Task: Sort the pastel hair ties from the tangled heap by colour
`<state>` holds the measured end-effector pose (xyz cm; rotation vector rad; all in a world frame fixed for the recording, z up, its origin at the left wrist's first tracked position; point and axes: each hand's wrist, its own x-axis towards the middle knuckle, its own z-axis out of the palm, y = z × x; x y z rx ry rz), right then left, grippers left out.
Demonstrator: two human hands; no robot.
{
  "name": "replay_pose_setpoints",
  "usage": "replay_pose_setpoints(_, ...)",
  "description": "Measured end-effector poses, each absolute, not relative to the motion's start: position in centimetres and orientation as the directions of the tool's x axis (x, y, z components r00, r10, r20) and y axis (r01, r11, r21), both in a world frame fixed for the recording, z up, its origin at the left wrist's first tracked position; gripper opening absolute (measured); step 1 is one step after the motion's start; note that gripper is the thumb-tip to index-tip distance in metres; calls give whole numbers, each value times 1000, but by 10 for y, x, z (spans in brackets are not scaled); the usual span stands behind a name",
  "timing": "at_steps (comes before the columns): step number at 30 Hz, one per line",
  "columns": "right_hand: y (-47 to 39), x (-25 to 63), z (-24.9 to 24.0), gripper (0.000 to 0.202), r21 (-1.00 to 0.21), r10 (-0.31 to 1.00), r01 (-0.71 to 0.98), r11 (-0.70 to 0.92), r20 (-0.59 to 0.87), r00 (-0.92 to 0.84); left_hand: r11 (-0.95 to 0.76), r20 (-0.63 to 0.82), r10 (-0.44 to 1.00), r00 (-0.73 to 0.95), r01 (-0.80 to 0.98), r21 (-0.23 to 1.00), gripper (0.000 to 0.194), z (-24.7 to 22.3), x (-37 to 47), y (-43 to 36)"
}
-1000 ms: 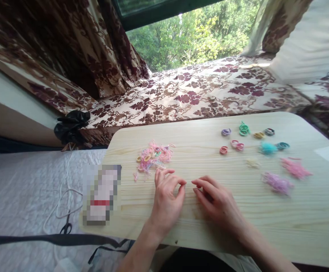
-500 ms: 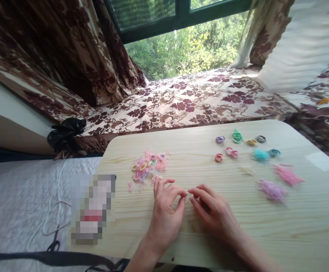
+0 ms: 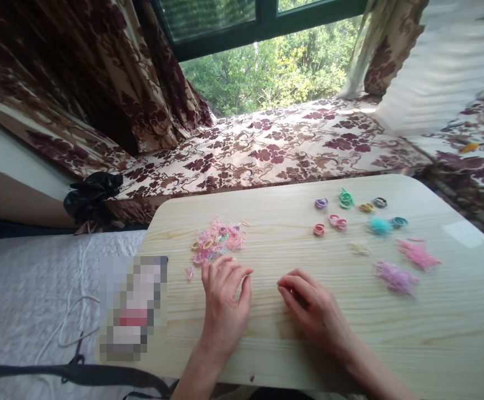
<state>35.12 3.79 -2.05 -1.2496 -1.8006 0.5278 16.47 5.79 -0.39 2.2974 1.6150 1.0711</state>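
Observation:
On the wooden table, my left hand rests at the near edge of a mixed pile of small rubber bands, mostly pink with a few thicker hair ties. Its fingers are loosely bent and apart, with nothing visible in them. My right hand hovers right of centre, thumb and forefinger pinched together. Whatever lies between those fingertips is too small to make out. At the right lie sorted heaps: purple bands, pink bands, pale bands and turquoise bands.
Farther back are small hair ties: green, purple, yellow, dark grey, red, pink and blue. A blurred-out object lies at the table's left edge. A flower-patterned window ledge stands behind.
My left hand has parted from my right and moved left to the mixed pile, its pinch loosened. My right hand stays nearly in place, still pinched. The view has shifted slightly.

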Motion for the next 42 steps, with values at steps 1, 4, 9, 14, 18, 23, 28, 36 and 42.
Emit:
replay_pose_setpoints(1, 38, 351, -21, 15, -734, 903, 541, 411, 408, -131, -422, 492, 852, 179, 791, 443, 19, -5, 162, 59)
replay_pose_setpoints(4, 37, 350, -19, 15, -711, 898, 566, 417, 417, -139, -420, 511, 834, 206, 837, 349, 20, -10, 158, 61)
replay_pose_setpoints(9, 33, 356, -7, 18, -608, 881, 669, 428, 447, -158, -482, 532, 796, 289, 834, 267, 21, -20, 155, 63)
replay_pose_setpoints(14, 32, 389, 5, 16, -556, 861, 736, 386, 504, -70, -516, 549, 765, 336, 831, 210, 19, -32, 150, 65)
replay_pose_setpoints(18, 33, 432, 12, 15, -494, 839, 812, 311, 544, 10, -526, 558, 751, 353, 831, 182, 20, -37, 147, 66)
replay_pose_setpoints(23, 45, 494, 17, 24, -427, 847, 900, 91, 508, 155, -538, 584, 725, 367, 830, 147, 20, -38, 144, 69)
replay_pose_setpoints(28, 68, 538, 16, 30, -349, 871, 932, -93, 425, 246, -545, 611, 696, 377, 832, 108, 17, -38, 142, 70)
replay_pose_setpoints(36, 92, 555, 3, 31, -282, 902, 942, -184, 332, 275, -536, 626, 684, 376, 840, 81, 16, -36, 138, 71)
replay_pose_setpoints(42, 94, 558, 6, 30, -263, 909, 944, -202, 309, 280, -515, 611, 709, 351, 850, 110, 14, -37, 135, 71)
